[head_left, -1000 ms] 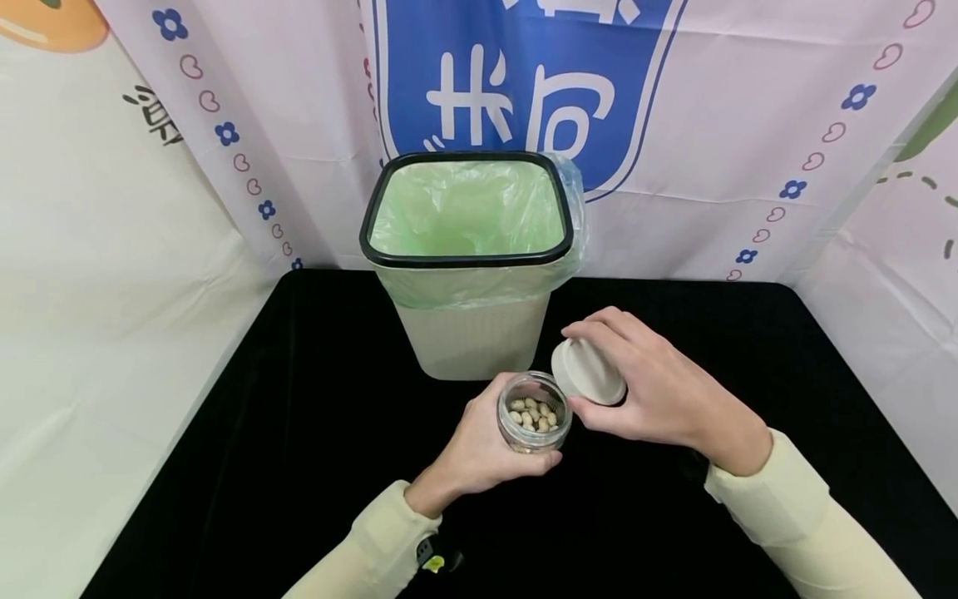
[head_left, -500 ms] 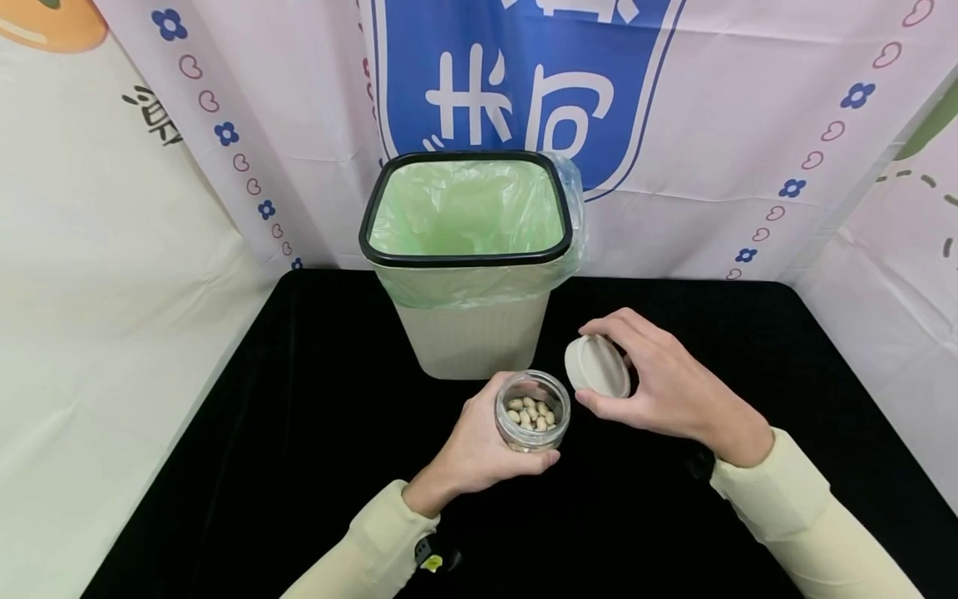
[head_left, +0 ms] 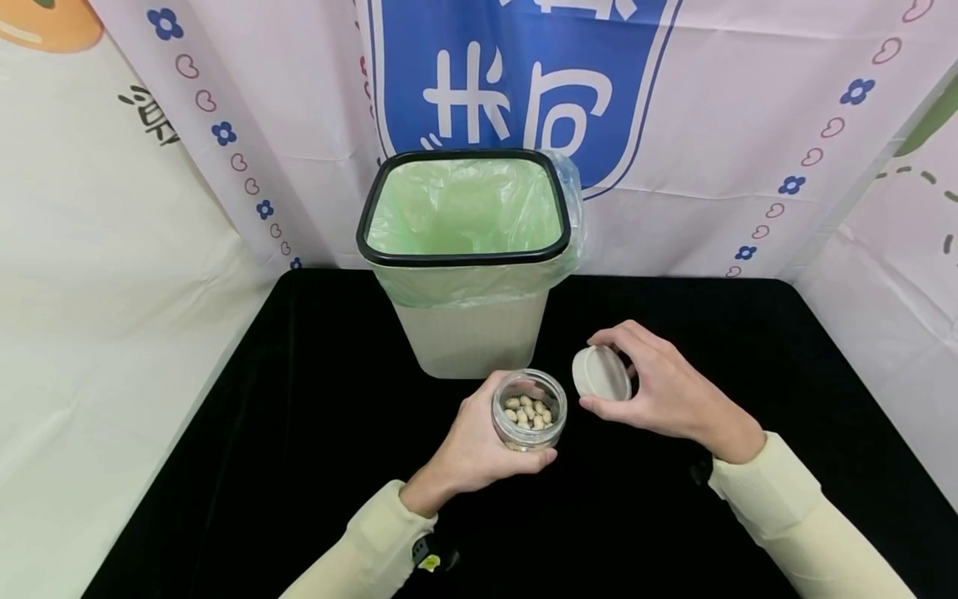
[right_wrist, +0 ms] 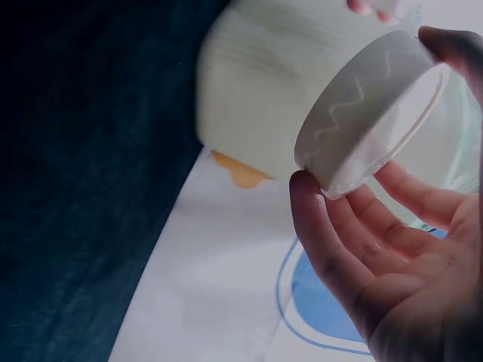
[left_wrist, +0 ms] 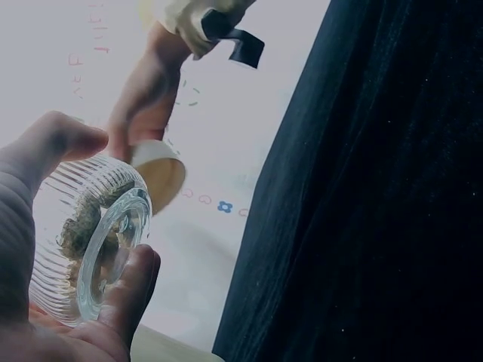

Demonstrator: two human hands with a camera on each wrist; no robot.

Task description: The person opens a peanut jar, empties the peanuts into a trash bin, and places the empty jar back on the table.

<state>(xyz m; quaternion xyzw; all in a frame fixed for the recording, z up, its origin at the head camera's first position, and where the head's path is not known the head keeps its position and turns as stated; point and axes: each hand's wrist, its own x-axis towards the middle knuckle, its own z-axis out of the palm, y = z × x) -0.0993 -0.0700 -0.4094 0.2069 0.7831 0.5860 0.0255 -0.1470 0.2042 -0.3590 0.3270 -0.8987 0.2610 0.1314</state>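
My left hand grips a clear glass jar, thumb and fingers wrapped around its sides. Several pale, speckled oval pieces like nuts or beans lie inside, seen through the uncovered mouth. Ribbed sides and a thick base show on the jar in the left wrist view. A short way to the right, my right hand pinches a round white lid by its edge, tilted and apart from the jar. The right wrist view shows a wavy line around the side of the lid.
Behind the hands stands a cream bin with a black rim and a green plastic liner. Everything rests on a black cloth-covered table. Printed curtains hang at the back and sides.
My right hand has drawn the lid away from the jar's mouth to the right, and the lid has tipped. My left hand and the jar have barely shifted left.
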